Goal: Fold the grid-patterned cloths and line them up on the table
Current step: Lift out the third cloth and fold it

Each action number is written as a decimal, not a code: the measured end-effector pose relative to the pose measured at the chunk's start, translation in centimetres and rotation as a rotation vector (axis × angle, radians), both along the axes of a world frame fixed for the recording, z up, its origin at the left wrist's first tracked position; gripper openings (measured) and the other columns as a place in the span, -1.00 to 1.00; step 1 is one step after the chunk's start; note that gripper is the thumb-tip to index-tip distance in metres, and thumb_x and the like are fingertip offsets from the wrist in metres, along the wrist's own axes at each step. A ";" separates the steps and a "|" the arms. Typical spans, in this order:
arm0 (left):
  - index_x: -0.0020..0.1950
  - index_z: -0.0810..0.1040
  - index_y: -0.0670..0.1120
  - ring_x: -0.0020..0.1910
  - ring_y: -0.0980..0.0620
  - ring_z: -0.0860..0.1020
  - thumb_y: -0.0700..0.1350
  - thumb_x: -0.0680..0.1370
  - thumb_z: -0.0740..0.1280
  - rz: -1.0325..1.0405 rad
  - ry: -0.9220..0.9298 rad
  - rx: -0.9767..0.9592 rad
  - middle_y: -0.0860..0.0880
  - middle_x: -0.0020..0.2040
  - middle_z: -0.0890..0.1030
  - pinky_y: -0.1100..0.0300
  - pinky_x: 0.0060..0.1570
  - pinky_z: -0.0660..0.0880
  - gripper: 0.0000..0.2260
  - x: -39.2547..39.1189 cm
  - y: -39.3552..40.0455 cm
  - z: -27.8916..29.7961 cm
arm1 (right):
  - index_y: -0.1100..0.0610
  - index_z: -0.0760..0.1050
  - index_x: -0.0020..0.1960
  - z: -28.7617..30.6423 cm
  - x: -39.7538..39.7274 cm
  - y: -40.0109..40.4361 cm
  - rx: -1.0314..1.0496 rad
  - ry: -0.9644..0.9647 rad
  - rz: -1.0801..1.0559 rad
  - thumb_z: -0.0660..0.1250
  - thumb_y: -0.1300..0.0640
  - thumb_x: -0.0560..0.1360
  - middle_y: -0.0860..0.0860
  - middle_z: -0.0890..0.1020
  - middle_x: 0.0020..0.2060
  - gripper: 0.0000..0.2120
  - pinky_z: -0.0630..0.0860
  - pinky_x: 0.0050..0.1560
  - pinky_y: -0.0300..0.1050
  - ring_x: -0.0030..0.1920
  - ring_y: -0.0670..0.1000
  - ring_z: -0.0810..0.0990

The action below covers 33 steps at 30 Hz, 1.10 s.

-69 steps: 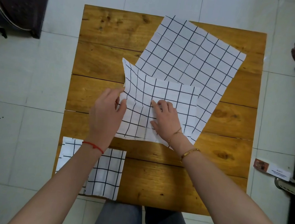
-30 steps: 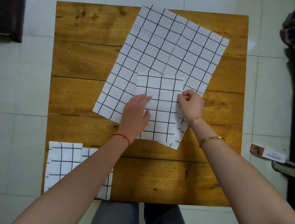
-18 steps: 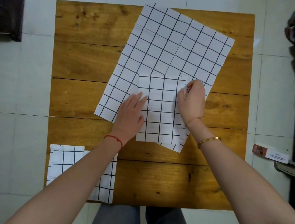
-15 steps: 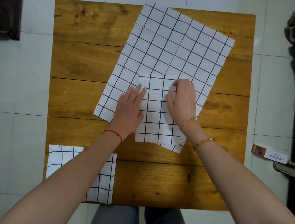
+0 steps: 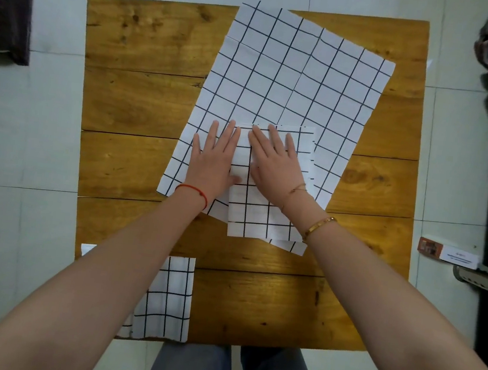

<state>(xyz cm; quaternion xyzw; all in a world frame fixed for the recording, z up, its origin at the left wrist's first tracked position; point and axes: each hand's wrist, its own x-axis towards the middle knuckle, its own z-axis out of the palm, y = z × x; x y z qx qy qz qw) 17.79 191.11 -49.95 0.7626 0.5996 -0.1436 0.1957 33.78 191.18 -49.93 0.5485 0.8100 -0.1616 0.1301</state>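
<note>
Left hand point(image 5: 213, 158): lies flat with fingers straight and spread, palm down at the centre of the frame. It rests on the left edge of the folded cloth and on the unfolded cloth beside it. A red string circles the wrist.

Right hand point(image 5: 276, 164): lies flat with fingers straight and slightly fanned, pressing down on the upper part of the folded cloth. Two thin gold bracelets sit on the wrist and forearm.

Folded cloth point(image 5: 258, 217): a white rectangle with black grid lines, just below the frame's centre, lying on the lower right part of the unfolded cloth. How many layers it has is hard to tell.

Unfolded cloth point(image 5: 286, 76): a large grid sheet spread at a slant over the upper middle of the table, its top corner reaching the far edge.

Finished cloth point(image 5: 172, 299): a folded grid square at the lower left corner of the table, partly hidden by the left forearm, well apart from the other two.

Table point(image 5: 143, 95): wooden planks, warm brown, filling the middle of the frame.

Floor point(image 5: 18, 157): pale tiles around the table.

Small box point(image 5: 447, 254): on the floor at the right edge of the frame.
</note>
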 end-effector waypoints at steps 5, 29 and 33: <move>0.59 -0.17 -0.06 0.56 -0.13 -0.18 0.21 0.49 0.35 -0.014 0.018 -0.013 -0.01 0.60 -0.18 -0.23 0.49 -0.05 -0.09 0.0 0.1 0.2 | 0.15 0.07 0.54 0.0 3.8 -0.2 0.034 -0.013 -0.200 0.02 0.02 0.60 0.03 0.16 0.53 -0.47 -0.03 0.49 0.26 0.54 0.17 0.01; 0.59 -0.06 -0.09 0.57 -0.12 -0.06 0.05 0.63 0.18 0.016 0.036 0.113 -0.06 0.60 -0.04 -0.20 0.49 0.05 -0.36 0.5 -3.8 0.1 | 0.17 0.10 0.53 2.0 1.6 -1.5 0.027 -0.014 0.082 0.05 0.06 0.60 0.06 0.16 0.53 -0.47 -0.05 0.51 0.21 0.54 0.13 0.01; 0.59 -0.05 -0.10 0.57 -0.11 -0.06 0.05 0.63 0.16 -0.009 0.043 0.096 -0.06 0.60 -0.02 -0.21 0.49 0.05 -0.38 0.1 -4.3 0.1 | 0.15 0.04 0.54 1.8 1.1 -1.6 -0.076 0.004 0.037 0.01 0.05 0.62 0.03 0.09 0.54 -0.48 -0.11 0.51 0.19 0.55 0.11 -0.04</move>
